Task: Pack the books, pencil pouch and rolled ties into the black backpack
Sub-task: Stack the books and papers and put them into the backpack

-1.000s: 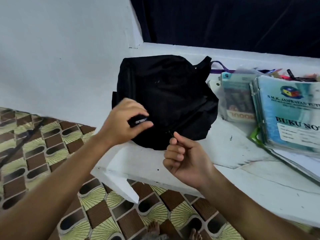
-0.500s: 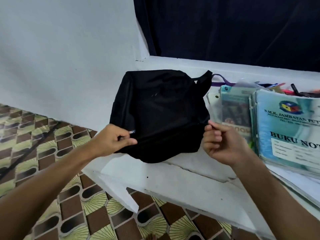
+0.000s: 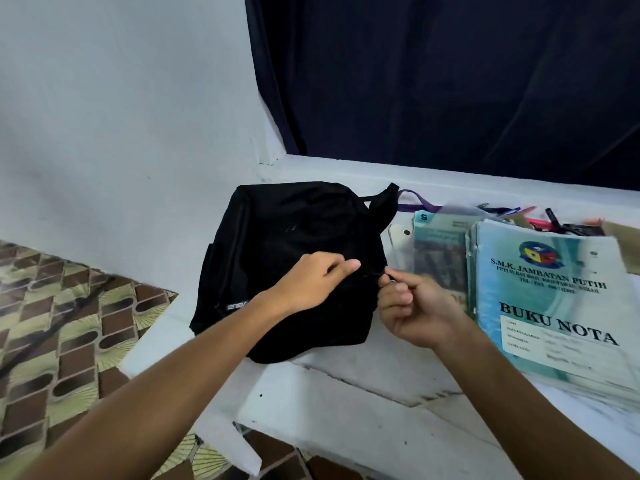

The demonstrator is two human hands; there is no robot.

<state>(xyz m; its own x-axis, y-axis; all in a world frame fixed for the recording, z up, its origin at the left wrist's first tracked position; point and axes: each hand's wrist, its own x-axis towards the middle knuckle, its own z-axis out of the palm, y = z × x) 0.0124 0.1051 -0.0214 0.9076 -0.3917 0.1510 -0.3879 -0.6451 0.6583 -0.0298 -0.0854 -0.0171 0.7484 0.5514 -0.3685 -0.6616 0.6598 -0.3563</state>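
The black backpack (image 3: pixel 294 244) lies flat on the white ledge (image 3: pixel 346 393), its handle toward the back. My left hand (image 3: pixel 311 280) rests on the bag's front and pinches the fabric by the zipper line. My right hand (image 3: pixel 412 306) is curled, thumb and forefinger pinching the zipper pull at the bag's right side. A stack of blue-green books (image 3: pixel 554 306) titled "BUKU NOTA" sits to the right. Behind them lies a clear pencil pouch (image 3: pixel 502 211) with pens. No rolled ties are visible.
A purple strap (image 3: pixel 415 199) pokes out behind the backpack. A dark curtain (image 3: pixel 450 81) hangs at the back, and a white wall (image 3: pixel 121 116) rises on the left. The patterned floor (image 3: pixel 52 323) lies below the ledge's front left edge.
My left hand let go of the bag's lower left corner and moved right to the zipper area. My right hand moved in toward the bag, still pinching the zipper pull.
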